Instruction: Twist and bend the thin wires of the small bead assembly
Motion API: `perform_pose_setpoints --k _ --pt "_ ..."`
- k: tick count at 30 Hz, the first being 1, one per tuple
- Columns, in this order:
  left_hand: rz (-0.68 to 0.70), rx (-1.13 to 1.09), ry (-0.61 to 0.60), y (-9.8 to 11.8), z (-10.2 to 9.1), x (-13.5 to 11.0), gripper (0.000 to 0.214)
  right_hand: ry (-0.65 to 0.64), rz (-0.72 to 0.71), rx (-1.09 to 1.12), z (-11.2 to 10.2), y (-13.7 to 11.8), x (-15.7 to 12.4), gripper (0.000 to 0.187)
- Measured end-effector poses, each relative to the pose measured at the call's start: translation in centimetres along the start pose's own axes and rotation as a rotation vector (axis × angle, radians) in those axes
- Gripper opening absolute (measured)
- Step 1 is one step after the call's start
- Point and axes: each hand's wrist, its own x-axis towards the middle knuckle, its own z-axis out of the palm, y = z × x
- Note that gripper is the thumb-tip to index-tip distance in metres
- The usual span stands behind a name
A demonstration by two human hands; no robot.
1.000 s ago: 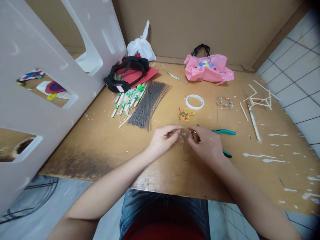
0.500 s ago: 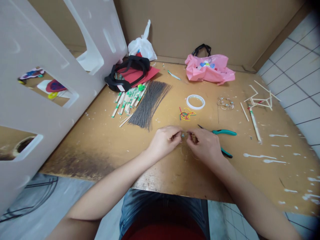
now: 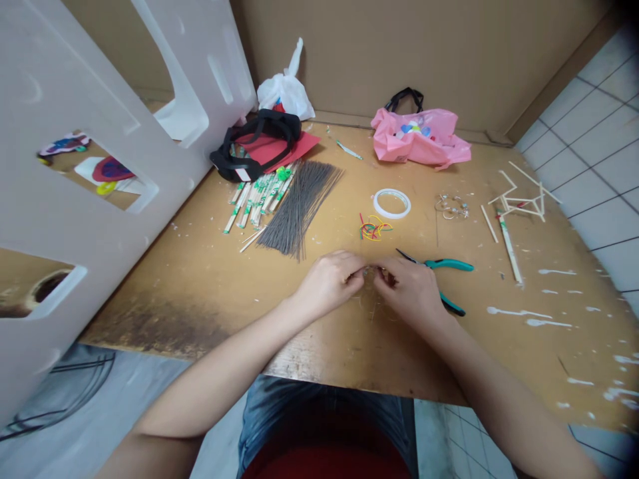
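One left hand [image 3: 330, 281] and one right hand [image 3: 408, 281] pinch beaded wire [image 3: 369, 271] above a wooden table [image 3: 324, 352], dark-stained leftward, white-spotted rightward; brown board [image 3: 344, 53] beyond them, white tiles [image 3: 602, 150] far right.

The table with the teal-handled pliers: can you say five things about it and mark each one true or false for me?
1. The teal-handled pliers lie beside the right hand. True.
2. The tape roll is green. False: the tape roll is white.
3. The left hand and right hand have their fingertips close together. True.
4. The pink plastic bag is left of the white one. False: the pink plastic bag is right of the white plastic bag.
5. Thin gray wires lie next to wrapped chopsticks. True.
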Motion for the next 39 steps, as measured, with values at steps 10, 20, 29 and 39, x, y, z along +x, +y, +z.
perform_pose_setpoints --k 10,20,29,39 --pt "-0.517 -1.0 0.035 0.4 -0.1 0.4 0.014 -0.128 0.222 0.428 0.3 0.5 0.2 0.02" --pt "-0.606 -1.365 0.157 0.3 1.1 0.5 0.014 -0.258 0.366 0.781 0.5 -0.4 0.3 0.018" --pt "-0.581 -1.312 0.196 0.1 1.6 0.4 0.014 -0.215 0.417 0.755 0.8 -0.5 0.2 0.015" --pt "-0.629 -1.427 0.166 0.2 1.3 0.5 0.011 -0.228 0.365 0.839 1.0 -1.0 0.2 0.009"
